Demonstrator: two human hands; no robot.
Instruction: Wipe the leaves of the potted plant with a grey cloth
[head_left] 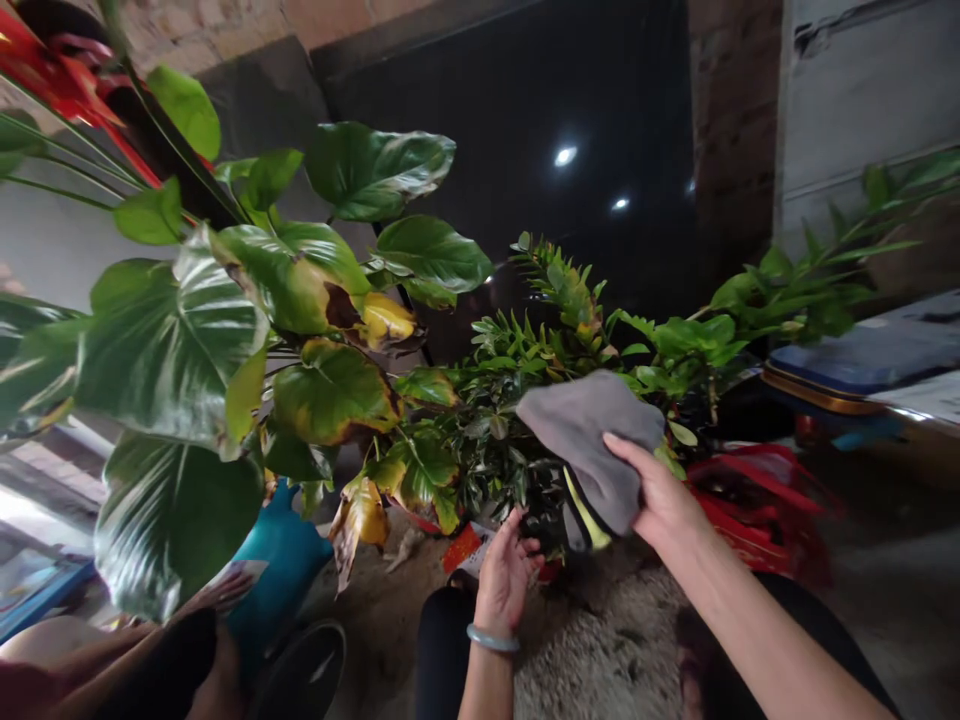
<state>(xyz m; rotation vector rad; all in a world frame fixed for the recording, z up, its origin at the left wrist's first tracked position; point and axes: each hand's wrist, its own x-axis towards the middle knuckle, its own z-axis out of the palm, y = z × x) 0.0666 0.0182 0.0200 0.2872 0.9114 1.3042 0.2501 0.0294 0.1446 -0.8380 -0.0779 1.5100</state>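
Observation:
My right hand (660,490) grips a grey cloth (592,430) with a yellow-green edge, thumb on top. The cloth hangs over a low bushy plant with small dark green leaves (499,425) and hides part of it. Below those leaves is my left hand (506,575), a pale bracelet (492,638) on its wrist. Its fingers are loosely bent and apart, with nothing visible in them. Large broad leaves (169,350), some yellowed and browned at the edges (337,390), fill the left side.
At the lower left sits another person, whose hand (229,590) is beside a teal container (277,560). A red bag (765,510) lies to the right, below a stack with a blue top (862,370). Behind the plants stands a dark glossy panel (510,130).

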